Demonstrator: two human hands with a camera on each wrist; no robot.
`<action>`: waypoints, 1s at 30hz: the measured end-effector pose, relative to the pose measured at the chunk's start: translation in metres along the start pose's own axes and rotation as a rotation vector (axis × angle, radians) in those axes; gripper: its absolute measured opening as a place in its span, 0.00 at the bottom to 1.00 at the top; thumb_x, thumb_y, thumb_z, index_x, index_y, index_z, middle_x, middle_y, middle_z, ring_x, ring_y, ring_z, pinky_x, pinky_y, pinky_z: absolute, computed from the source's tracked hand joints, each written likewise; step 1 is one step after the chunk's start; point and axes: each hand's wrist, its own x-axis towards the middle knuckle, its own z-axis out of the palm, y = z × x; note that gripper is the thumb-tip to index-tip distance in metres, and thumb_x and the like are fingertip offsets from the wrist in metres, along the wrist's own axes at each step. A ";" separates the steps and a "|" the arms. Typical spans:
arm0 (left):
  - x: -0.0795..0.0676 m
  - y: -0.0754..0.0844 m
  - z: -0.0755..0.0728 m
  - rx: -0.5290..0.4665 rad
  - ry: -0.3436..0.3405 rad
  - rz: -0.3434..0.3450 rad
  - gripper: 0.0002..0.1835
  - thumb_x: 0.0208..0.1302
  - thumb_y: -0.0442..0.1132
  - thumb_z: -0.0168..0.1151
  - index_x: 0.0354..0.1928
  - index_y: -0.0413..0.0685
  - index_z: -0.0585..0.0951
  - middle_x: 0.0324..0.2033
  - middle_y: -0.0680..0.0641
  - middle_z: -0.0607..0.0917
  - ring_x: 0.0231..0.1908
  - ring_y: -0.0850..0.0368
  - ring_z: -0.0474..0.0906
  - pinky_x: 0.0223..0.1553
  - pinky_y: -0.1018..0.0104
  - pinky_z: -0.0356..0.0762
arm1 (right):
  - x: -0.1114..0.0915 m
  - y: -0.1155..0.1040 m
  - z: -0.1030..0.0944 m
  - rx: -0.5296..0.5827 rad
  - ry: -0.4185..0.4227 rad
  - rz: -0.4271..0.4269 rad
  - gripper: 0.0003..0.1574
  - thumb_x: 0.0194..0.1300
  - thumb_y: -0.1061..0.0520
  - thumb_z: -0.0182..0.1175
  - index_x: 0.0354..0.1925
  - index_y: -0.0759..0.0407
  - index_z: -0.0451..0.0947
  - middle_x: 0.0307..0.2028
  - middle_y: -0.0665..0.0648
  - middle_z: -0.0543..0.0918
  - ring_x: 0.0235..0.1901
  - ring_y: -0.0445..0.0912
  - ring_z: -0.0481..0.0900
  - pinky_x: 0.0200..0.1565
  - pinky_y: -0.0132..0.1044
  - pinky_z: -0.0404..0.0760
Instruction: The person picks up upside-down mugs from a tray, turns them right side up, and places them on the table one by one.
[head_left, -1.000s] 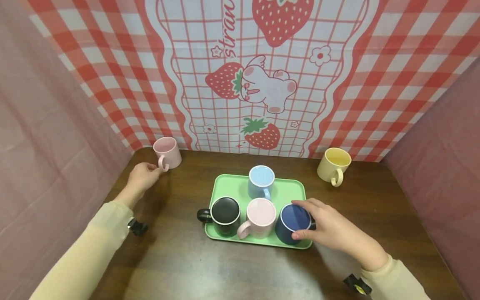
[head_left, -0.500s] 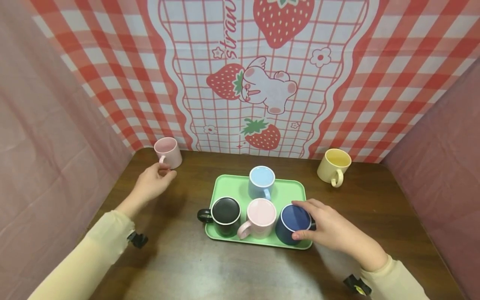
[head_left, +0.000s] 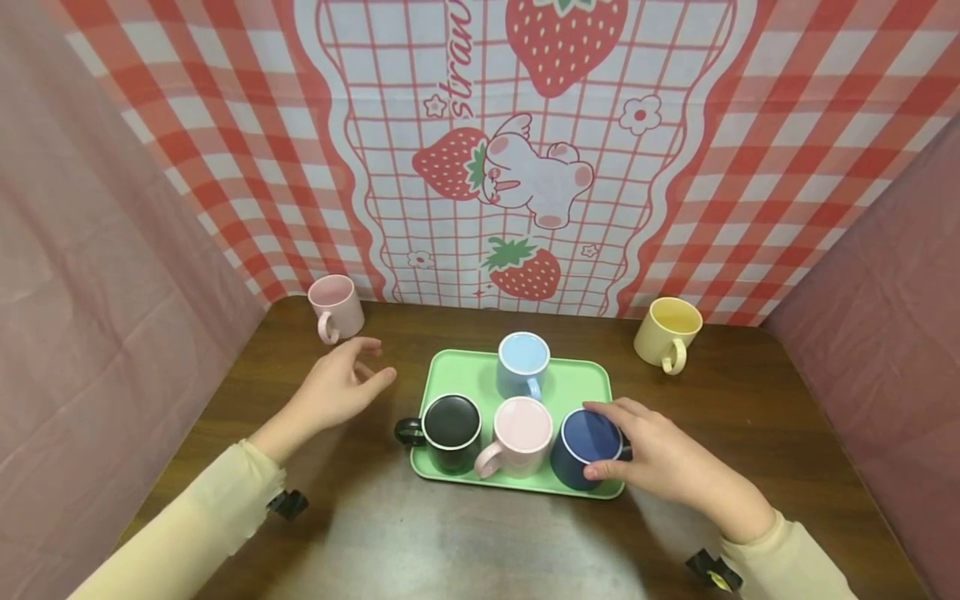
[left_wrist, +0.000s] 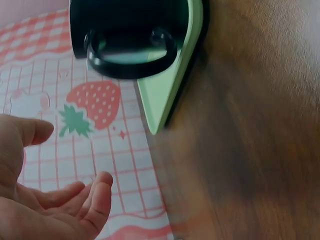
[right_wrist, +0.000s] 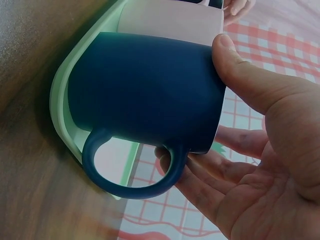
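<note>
My right hand (head_left: 663,454) holds the navy blue mug (head_left: 588,435) near its upper rim. In the right wrist view the thumb lies on one side of the rim, with fingers on the other near the handle. That mug stands at the right end of a green tray (head_left: 588,379). My left hand (head_left: 337,390) hovers left of the tray with thumb and fingers apart, holding nothing. Nearest to it on the tray is a black mug (head_left: 452,429), its handle over the tray's left edge. Between the black and navy mugs stands a pink mug (head_left: 521,433), with a light blue mug (head_left: 522,362) behind.
A second pink mug (head_left: 337,307) stands at the back left of the wooden table (head_left: 375,533). At the back right is a yellow mug (head_left: 663,333). A strawberry-print cloth (head_left: 480,275) hangs behind the table, and pink curtains flank both sides.
My left hand has left the back-left pink mug's handle and moved right and nearer, towards the tray, its fingers spreading. My right hand and the navy mug have stayed put.
</note>
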 end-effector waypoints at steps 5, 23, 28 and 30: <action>-0.008 0.009 0.011 0.031 -0.034 0.151 0.31 0.70 0.43 0.74 0.68 0.33 0.78 0.55 0.37 0.87 0.41 0.48 0.89 0.42 0.55 0.86 | 0.000 0.001 0.000 -0.001 0.009 -0.010 0.50 0.57 0.41 0.85 0.68 0.65 0.80 0.50 0.59 0.84 0.43 0.44 0.82 0.43 0.44 0.87; -0.027 0.009 0.033 0.087 -0.227 0.384 0.29 0.64 0.34 0.71 0.66 0.31 0.79 0.42 0.45 0.85 0.38 0.55 0.81 0.40 0.63 0.82 | 0.000 0.000 0.000 -0.010 -0.014 -0.001 0.51 0.60 0.39 0.83 0.70 0.66 0.79 0.51 0.60 0.84 0.44 0.45 0.82 0.44 0.45 0.87; -0.027 0.005 0.037 0.098 -0.208 0.402 0.27 0.67 0.36 0.74 0.64 0.32 0.80 0.40 0.50 0.84 0.37 0.58 0.80 0.39 0.65 0.82 | 0.000 0.000 0.000 -0.014 -0.015 0.002 0.51 0.60 0.39 0.83 0.70 0.65 0.78 0.52 0.61 0.84 0.45 0.46 0.83 0.45 0.47 0.87; -0.027 0.004 0.040 0.106 -0.200 0.419 0.26 0.68 0.37 0.74 0.63 0.32 0.81 0.42 0.49 0.86 0.38 0.59 0.81 0.40 0.64 0.83 | 0.000 0.000 0.000 -0.012 -0.016 0.003 0.51 0.60 0.39 0.83 0.70 0.66 0.78 0.52 0.61 0.84 0.45 0.46 0.83 0.45 0.47 0.87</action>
